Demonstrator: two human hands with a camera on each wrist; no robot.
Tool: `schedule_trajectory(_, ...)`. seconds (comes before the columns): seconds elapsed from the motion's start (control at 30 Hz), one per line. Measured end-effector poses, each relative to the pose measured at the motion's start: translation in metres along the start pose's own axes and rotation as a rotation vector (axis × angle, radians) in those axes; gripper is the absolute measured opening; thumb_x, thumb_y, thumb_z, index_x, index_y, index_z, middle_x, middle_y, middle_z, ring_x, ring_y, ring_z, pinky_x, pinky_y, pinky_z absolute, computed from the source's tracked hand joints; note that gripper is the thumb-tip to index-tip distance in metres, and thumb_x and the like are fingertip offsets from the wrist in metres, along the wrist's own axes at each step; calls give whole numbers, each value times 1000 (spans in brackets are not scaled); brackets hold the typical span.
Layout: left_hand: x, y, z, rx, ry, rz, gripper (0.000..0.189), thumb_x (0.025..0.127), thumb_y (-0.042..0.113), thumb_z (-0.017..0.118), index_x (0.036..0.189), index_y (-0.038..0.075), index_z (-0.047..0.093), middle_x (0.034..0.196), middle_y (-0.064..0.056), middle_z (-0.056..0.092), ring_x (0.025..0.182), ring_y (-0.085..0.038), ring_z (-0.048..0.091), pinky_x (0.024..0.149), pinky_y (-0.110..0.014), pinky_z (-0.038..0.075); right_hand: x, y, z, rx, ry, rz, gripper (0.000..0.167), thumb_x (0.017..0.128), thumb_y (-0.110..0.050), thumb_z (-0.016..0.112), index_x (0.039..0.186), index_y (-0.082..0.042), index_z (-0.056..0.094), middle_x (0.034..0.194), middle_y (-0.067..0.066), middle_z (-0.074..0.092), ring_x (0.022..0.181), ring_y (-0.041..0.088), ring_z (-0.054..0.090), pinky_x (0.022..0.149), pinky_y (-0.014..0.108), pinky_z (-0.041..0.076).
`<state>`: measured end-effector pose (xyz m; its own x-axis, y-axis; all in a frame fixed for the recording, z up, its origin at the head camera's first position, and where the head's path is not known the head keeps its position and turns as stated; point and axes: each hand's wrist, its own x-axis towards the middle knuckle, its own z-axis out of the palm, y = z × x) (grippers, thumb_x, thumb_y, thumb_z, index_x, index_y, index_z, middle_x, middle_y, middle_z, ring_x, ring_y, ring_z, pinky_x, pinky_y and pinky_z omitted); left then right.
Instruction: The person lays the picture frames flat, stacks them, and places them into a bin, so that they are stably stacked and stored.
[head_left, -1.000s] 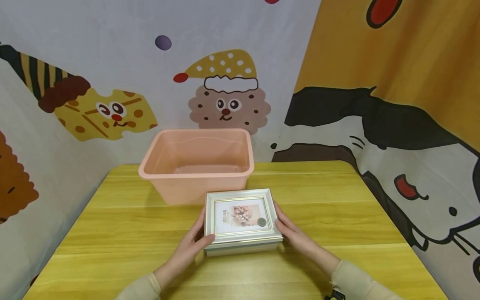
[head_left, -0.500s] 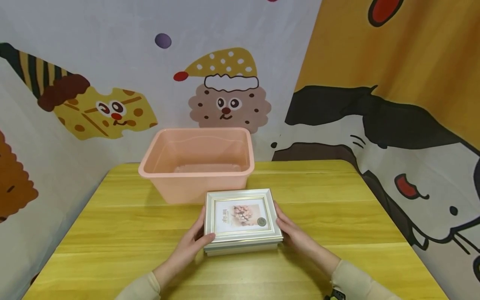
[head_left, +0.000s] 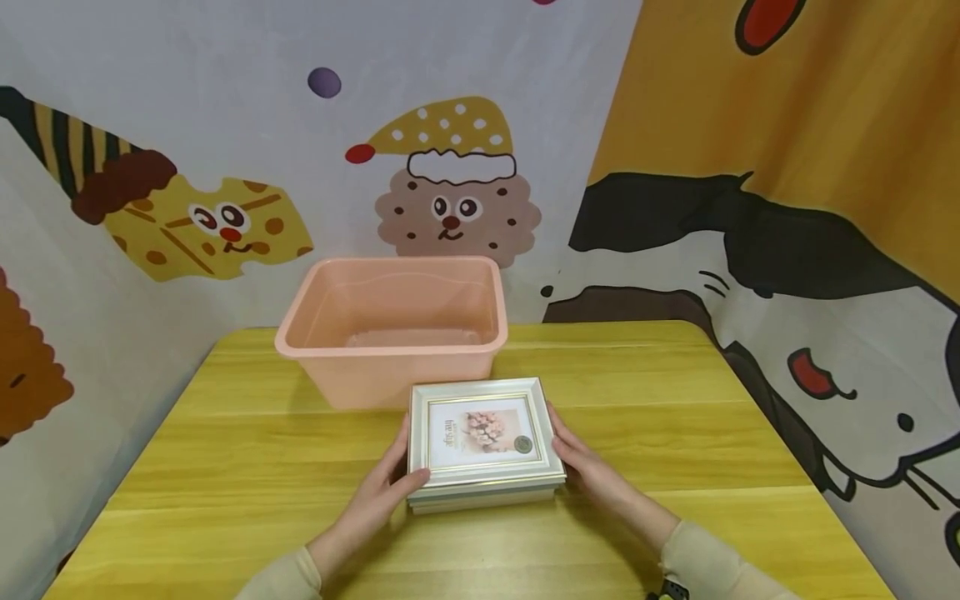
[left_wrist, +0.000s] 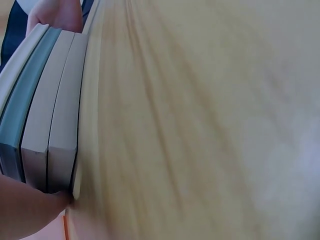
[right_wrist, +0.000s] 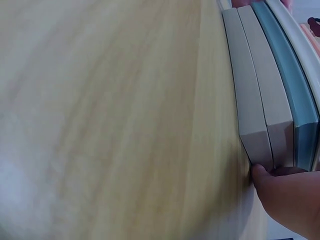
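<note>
A stack of picture frames [head_left: 486,433] lies on the wooden table, just in front of a pink plastic bin [head_left: 393,379]. The top one is white with gold lines and shows a pink flower print. In the left wrist view a blue frame [left_wrist: 31,92] sits under the white one, with cream frames [left_wrist: 60,95] below it. My left hand [head_left: 381,483] holds the stack's left side, its thumb on the near left corner. On the right side my right hand [head_left: 592,471] grips the stack. Most fingertips are hidden behind the frames' sides.
The bin's inside floor is bare where it shows. The wooden table [head_left: 675,400] extends to both sides, its back edge against a cartoon-printed cloth [head_left: 570,100]. A dark watch [head_left: 670,590] is at the right cuff.
</note>
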<state>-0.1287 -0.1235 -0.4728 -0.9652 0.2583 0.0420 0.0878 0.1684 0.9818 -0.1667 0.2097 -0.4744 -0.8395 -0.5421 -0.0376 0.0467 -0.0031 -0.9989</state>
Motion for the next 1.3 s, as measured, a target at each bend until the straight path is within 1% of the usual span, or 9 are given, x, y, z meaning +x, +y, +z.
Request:
schedule_trajectory(0.13, -2, -1, 1, -4, 14, 15, 83, 97, 20, 63, 159, 11, 9, 164, -9, 4, 148, -33, 7, 117, -51, 5, -2, 1, 3, 37, 10, -7, 63, 109, -22, 29, 156, -12, -12, 161, 10, -24, 145, 33, -18, 116, 55, -3)
schedule_trajectory(0.23, -3, -2, 1, -14, 21, 26, 83, 96, 17, 64, 159, 12, 10, 164, -7, 6, 148, -31, 9, 117, -41, 9, -5, 2, 5, 60, 14, -13, 64, 109, -21, 30, 157, -14, -12, 161, 9, -23, 145, 32, -17, 117, 50, 1)
schedule_trajectory(0.47, -2, -1, 1, -78, 2, 85, 75, 101, 15, 57, 159, 14, 10, 164, -10, 5, 147, -32, 13, 108, -16, 20, -6, 3, 6, 88, 1, -65, 63, 109, -19, 29, 156, -17, -13, 161, 8, -25, 145, 30, -19, 108, 13, 20)
schedule_trajectory(0.63, -1, 2, 0, -83, 3, 91, 72, 102, 16, 55, 159, 14, 12, 164, -8, 3, 148, -30, 8, 108, -11, 16, -6, 2, 6, 107, 13, -76, 64, 109, -19, 31, 157, -17, -12, 161, 9, -24, 145, 32, -17, 106, 13, 27)
schedule_trajectory(0.73, -1, 3, -1, -101, -2, 91, 73, 101, 15, 56, 159, 15, 13, 164, -7, 4, 148, -29, 9, 109, -14, 17, -7, 3, 6, 117, 15, -83, 64, 109, -17, 31, 156, -16, -12, 160, 11, -25, 145, 34, -15, 106, 17, 32)
schedule_trajectory(0.9, -3, 10, -4, -100, 13, 77, 73, 99, 15, 59, 159, 19, 17, 164, -2, 10, 148, -29, 10, 117, -40, 16, -10, 2, 6, 140, 7, -116, 64, 109, -16, 32, 157, -18, -11, 160, 13, -25, 144, 37, -7, 106, 26, 39)
schedule_trajectory(0.97, -5, 16, -6, -82, 24, 78, 73, 99, 16, 60, 159, 20, 19, 163, -2, 12, 147, -30, 11, 116, -51, 12, -12, 0, 6, 143, 1, -134, 63, 109, -15, 32, 157, -19, -9, 160, 12, -25, 146, 29, 2, 106, 28, 40)
schedule_trajectory(1.13, -9, 32, -9, -48, 33, 92, 72, 98, 16, 61, 159, 20, 22, 163, -5, 15, 147, -32, 14, 115, -54, 14, -17, -13, 10, 134, -5, -167, 62, 109, -14, 31, 158, -20, -6, 160, 14, -24, 136, -4, 28, 105, 28, 42)
schedule_trajectory(1.3, -11, 44, -10, -42, 22, 88, 72, 98, 16, 60, 159, 19, 21, 163, -7, 14, 147, -34, 16, 114, -55, 18, -24, -32, 12, 125, 4, -151, 61, 109, -16, 32, 158, -20, -4, 160, 17, -22, 134, -3, 32, 103, 28, 44)
